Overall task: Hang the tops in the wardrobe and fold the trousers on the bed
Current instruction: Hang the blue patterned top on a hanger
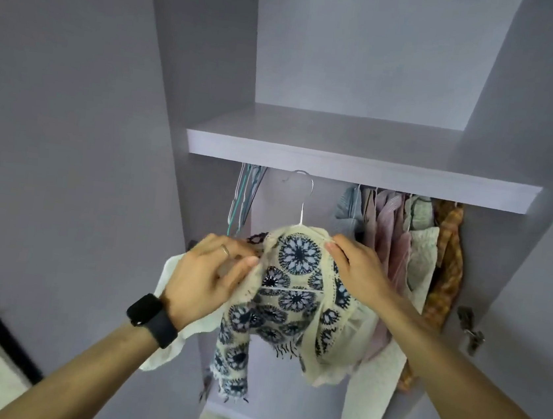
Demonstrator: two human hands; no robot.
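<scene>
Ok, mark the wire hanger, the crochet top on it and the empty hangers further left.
silver wire hanger (305, 207), head view, on its straight neck below the hook.
cream crochet top with dark blue flower circles (298, 254), head view, on the large flower motif.
bunch of empty hangers (240, 198), head view, on the upper wires.

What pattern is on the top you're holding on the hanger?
The crochet top is cream with round navy and pale-blue flower medallions, seen best in the head view.

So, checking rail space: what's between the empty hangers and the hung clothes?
Only the hanger hook of the patterned top; otherwise bare, in the head view.
</scene>
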